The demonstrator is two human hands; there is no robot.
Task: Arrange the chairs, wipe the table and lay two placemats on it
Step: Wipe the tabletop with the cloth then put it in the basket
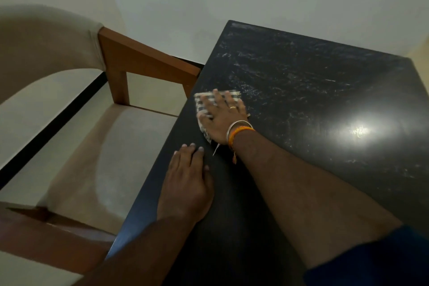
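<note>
Single head-worn wide-angle view, looking forward and steeply down from above the person's own arms. Close range: both forearms enter from the bottom edge, the left hand (185, 183) nearer the lens, the right hand (220, 121) just beyond it on the cloth (204, 104). Table (313, 104) runs away up-right of the hands; chair (92, 146) sits left of them, wall at top. Edges curve from lens distortion. No second view to overlap.

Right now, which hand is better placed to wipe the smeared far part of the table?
The right hand: it already presses the checked cloth beside those streaks on the table. The left hand lies flat nearer the person, empty.
</note>
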